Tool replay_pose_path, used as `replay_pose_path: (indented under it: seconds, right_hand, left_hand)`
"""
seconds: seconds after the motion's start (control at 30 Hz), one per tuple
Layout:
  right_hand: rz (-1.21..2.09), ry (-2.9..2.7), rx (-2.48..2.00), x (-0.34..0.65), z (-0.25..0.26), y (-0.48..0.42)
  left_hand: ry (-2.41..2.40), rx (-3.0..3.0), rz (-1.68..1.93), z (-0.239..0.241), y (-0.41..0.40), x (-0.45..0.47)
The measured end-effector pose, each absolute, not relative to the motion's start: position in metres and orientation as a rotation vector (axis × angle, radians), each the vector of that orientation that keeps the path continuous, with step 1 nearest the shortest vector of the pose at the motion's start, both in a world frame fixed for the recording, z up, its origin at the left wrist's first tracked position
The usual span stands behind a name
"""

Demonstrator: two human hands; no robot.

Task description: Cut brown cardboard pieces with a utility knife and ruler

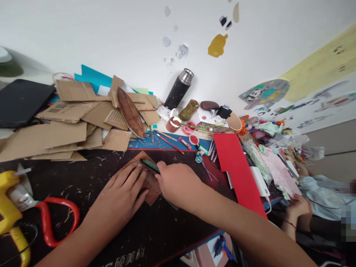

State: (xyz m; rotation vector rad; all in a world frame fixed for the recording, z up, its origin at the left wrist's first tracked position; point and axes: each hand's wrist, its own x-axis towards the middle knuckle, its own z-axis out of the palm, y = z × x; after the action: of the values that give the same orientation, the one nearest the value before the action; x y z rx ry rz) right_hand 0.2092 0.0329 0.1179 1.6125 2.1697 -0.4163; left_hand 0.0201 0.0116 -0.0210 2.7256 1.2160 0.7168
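Note:
A small brown sheet [151, 196] lies on the dark mat in front of me. My left hand [125, 185] rests on it, palm down with fingers stretched out, pressing it and what looks like a clear ruler [152, 180]. My right hand [176, 183] is closed around a dark green utility knife [150, 166]. The knife's front end is beside my left fingertips, over the sheet. Its blade is too small to make out.
Cardboard pieces [55, 135] are piled at the left behind scissors with red handles [50, 237] and a yellow glue gun [9, 207]. Behind stand a black thermos [178, 89] and paint pots. A red sheet [239, 167] lies right; another person's hand [299, 207] shows beyond.

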Motion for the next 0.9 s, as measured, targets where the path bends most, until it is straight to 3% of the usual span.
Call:
replay_pose_path:
  seconds: [0.9]
  right_hand:
    - [-0.412,2.155,1.608,0.221,0.121,0.029]
  left_hand:
    - [1.192,2.822,0.772,-0.02,0.013,0.02]
